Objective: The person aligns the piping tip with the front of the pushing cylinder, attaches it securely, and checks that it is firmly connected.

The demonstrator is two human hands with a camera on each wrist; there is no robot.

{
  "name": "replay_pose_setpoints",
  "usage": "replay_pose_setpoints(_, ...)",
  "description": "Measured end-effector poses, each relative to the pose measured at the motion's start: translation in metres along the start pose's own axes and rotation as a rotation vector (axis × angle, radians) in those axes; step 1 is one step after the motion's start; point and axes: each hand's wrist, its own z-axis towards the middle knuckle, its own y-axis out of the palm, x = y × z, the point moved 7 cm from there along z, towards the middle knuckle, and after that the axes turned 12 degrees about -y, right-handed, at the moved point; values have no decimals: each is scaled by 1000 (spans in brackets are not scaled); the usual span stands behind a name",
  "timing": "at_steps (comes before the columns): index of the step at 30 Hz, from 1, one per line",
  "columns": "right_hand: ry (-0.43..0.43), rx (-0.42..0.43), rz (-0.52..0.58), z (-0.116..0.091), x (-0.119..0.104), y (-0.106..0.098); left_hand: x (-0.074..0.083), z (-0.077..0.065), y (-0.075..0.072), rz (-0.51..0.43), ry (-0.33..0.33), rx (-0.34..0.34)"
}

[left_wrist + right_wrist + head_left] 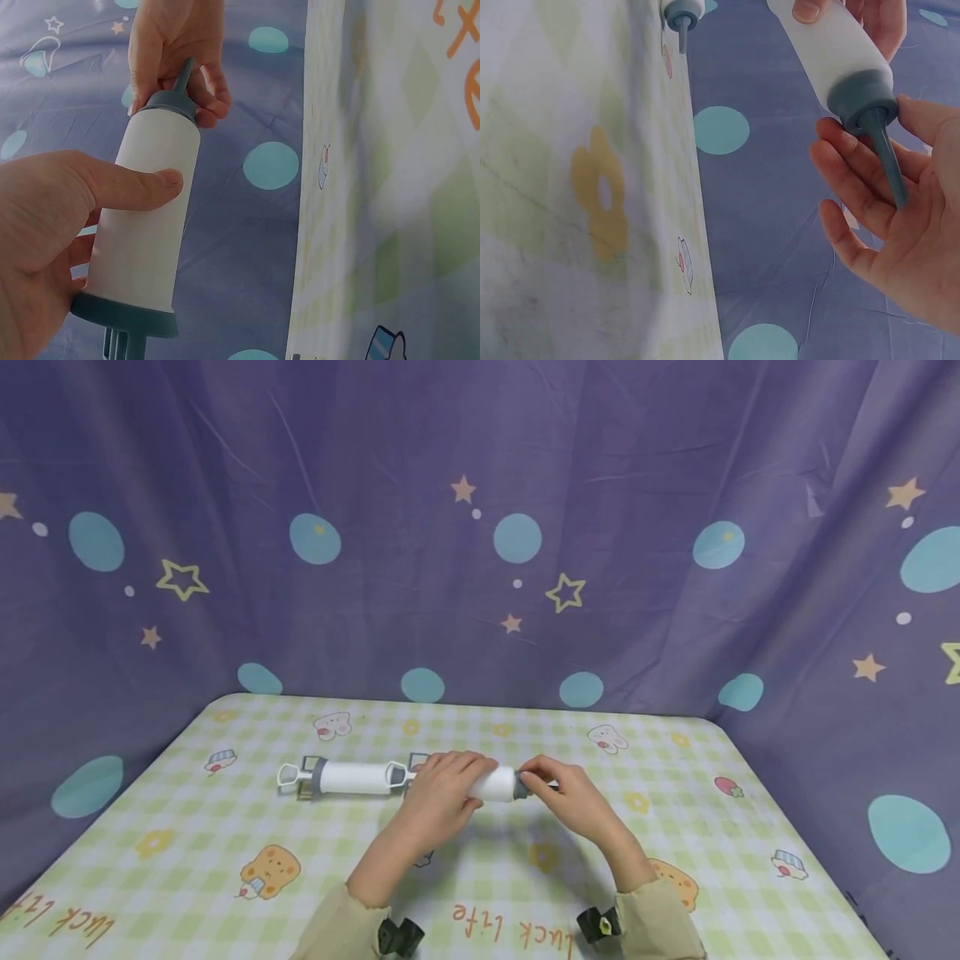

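Observation:
A large plunger syringe with a white barrel (496, 785) and a grey-green nozzle cap (862, 99) is held above the table, lying roughly level. Around its barrel my left hand (441, 793) is wrapped, the thumb across the white side in the left wrist view. My right hand (572, 797) pinches the cap between thumb and fingers, and the thin tapered nozzle (885, 157) points into its palm. A white pull handle (396, 774) sticks out to the left of my left hand. To the left, a similar white syringe (352, 777) lies on the table, touched by neither hand.
The table wears a green-and-white checked cloth (330, 868) printed with cartoon figures and lettering. Behind it hangs a purple curtain (420, 585) with stars and teal dots. Black straps (400, 937) sit at both wrists, by the sleeve cuffs.

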Motion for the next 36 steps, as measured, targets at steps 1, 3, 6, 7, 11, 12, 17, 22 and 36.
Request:
replay_pose_setpoints(1, 1, 1, -1, 0, 0, 0, 0, 0, 0, -1, 1, 1)
replay_pose_setpoints(3, 0, 4, -4, 0, 1, 0, 0, 0, 1, 0, 0, 2)
replay_pose_setpoints(6, 1, 13, -3, 0, 2, 0, -1, -1, 1, -9, -3, 5)
replay_pose_setpoints(7, -5, 17, -4, 0, 2, 0, -1, -1, 1, -14, -5, 7)
replay_pose_setpoints(11, -41, 39, 4, -1, 0, -1, -2, -1, 1, -27, -9, 8)
replay_pose_setpoints(12, -60, 43, 4, -2, -1, -1, -2, -1, 1, -26, -11, 6)
replay_pose_setpoints(17, -152, 60, -16, 0, -6, -3, -3, 0, 2, -15, -20, 2)
replay_pose_setpoints(22, -181, 80, -48, 1, -8, -5, -4, 0, 2, -14, -22, 13)
replay_pose_setpoints(36, -181, 81, -43, 2, -8, -5, -3, 1, -2, -22, -22, 8)
